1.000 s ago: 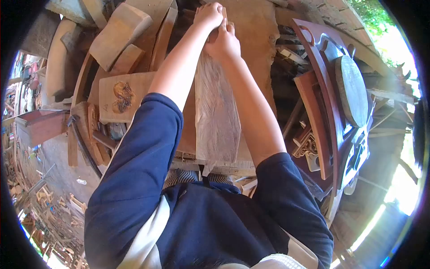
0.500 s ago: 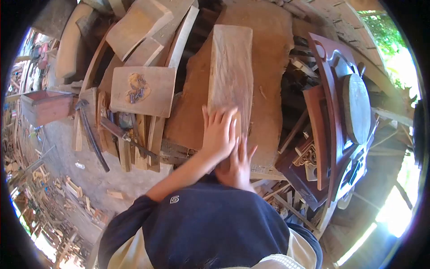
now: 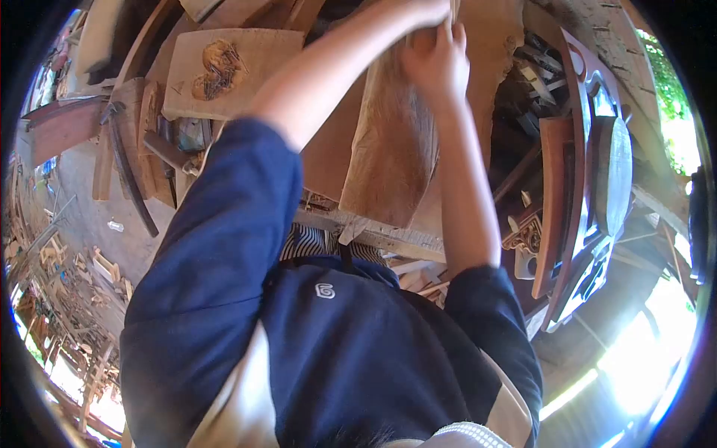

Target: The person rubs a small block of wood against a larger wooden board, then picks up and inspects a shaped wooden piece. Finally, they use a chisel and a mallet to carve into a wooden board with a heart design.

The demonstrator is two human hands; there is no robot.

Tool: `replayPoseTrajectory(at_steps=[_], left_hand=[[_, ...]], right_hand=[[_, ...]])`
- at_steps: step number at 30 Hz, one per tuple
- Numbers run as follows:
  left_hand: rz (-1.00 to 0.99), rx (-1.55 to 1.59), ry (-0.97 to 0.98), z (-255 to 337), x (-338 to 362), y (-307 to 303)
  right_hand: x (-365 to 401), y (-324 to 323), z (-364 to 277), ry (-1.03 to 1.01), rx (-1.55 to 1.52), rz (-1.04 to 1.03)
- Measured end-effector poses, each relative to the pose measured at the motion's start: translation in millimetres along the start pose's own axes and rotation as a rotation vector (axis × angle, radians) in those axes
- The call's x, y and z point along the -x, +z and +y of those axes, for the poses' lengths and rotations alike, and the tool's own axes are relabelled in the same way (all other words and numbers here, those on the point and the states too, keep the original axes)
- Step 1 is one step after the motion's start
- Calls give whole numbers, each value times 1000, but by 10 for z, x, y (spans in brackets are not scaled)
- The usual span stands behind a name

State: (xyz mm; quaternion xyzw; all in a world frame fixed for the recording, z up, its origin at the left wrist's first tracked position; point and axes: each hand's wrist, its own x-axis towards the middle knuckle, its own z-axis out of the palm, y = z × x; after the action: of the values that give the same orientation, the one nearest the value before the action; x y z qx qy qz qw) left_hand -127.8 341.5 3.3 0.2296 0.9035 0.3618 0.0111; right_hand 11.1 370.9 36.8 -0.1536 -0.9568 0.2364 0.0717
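A long wooden board [image 3: 392, 142] with rough grain lies lengthwise on a wider brown slab [image 3: 328, 142]. Both arms stretch forward over it. At the top edge of the view is my left hand [image 3: 429, 10], its fingers blurred and partly cut off. My right hand [image 3: 439, 69] is just below it, over the far part of the board, with its fingers bent and blurred. A narrow tan piece shows beside the fingertips; what it is and how it is held cannot be made out.
On the left, a square wooden block [image 3: 261, 56] bears a brown patch with small dark pieces. A hammer [image 3: 127, 168] and a wood-handled tool [image 3: 166, 149] lie nearby, beside a reddish box [image 3: 63, 131]. Dark carved furniture parts [image 3: 556, 201] are stacked at right.
Both hands have moved forward, from the board's near end to its far part. The view has shifted, and the near end of the board now shows uncovered.
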Motion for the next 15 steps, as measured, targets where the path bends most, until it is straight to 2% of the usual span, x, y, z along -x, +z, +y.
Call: replayPoseTrajectory(at_steps=[1, 2, 3, 4, 5, 7, 10, 11, 13, 14, 15], left_hand=[[38, -34, 115, 32, 425, 2], [-168, 200, 58, 173, 918, -163], [-51, 179, 203, 288, 1432, -333], [-2, 223, 215, 340, 1875, -336], [-49, 182, 238, 437, 2235, -510], [-125, 281, 151, 605, 2692, -790], [-134, 251, 59, 552, 2778, -785], [-56, 247, 97, 480, 2639, -700], [49, 224, 111, 266, 2030, -422], [55, 271, 60, 223, 1599, -317], [-30, 256, 81, 105, 1096, -220]], right_hand=[[435, -28, -87, 16, -13, 34], [947, -78, -152, -4, -1, 53], [1444, -90, -193, 23, 7, 36], [1931, -97, -187, -46, 47, 61], [2272, -196, -301, -21, -73, 31], [2819, -278, -342, 13, -149, -49], [2665, -408, -389, -14, -144, -144], [2458, -360, -346, -79, -74, -131], [1856, -225, -136, -164, -32, -124], [1432, -149, -106, -78, -105, -79], [968, -61, -70, -93, -94, 5]])
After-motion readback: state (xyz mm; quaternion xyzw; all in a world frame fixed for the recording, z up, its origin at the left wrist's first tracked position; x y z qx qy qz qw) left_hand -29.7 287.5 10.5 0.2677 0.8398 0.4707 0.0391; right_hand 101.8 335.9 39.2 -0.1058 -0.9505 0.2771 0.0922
